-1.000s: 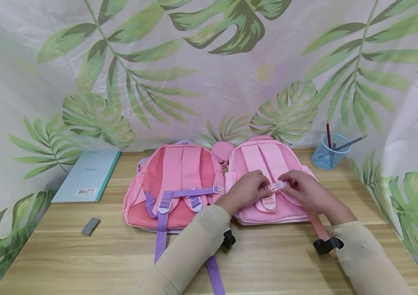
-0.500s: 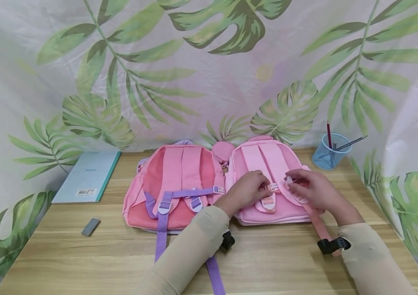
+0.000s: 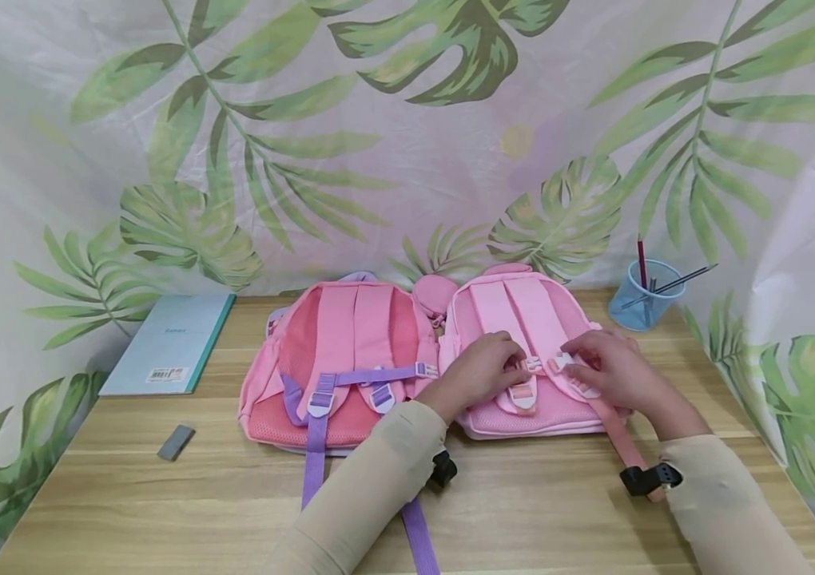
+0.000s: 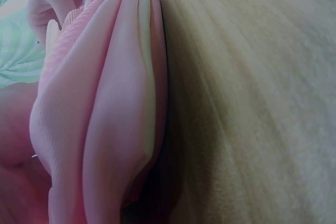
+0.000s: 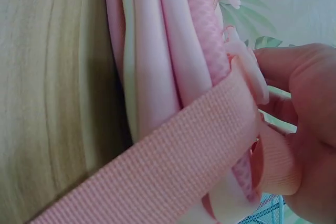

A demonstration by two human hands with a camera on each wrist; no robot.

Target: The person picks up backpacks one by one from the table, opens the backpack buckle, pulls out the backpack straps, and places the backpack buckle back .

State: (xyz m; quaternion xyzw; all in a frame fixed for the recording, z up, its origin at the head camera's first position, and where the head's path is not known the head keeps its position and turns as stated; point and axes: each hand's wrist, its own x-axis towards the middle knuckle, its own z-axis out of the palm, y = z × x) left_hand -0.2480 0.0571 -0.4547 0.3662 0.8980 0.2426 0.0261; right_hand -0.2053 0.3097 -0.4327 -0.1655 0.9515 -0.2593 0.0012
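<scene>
A pink backpack [image 3: 479,422] lies with its shoulder straps up on the right of the table. My left hand [image 3: 483,369] pinches one half of its chest-strap buckle [image 3: 533,365] over the left shoulder strap. With thumb and fingertips, my right hand [image 3: 612,369] holds the other, whitish buckle half [image 3: 562,362] by the right shoulder strap. A small gap separates the two halves. In the right wrist view, a peach webbing strap [image 5: 173,150] crosses below my right fingers. The left wrist view shows the backpack's side [image 4: 113,98], which hides most of my left fingers.
A second pink backpack [image 3: 335,319] with purple straps lies close by on the left, its buckle fastened. A light-blue notebook [image 3: 170,339] and a grey eraser [image 3: 176,442] are further left. At the back right stands a blue mesh pencil cup [image 3: 634,315].
My right hand has moved right, taking its buckle half away from the one in my left hand, and has since tilted that piece flatter. My left hand has stayed in place.
</scene>
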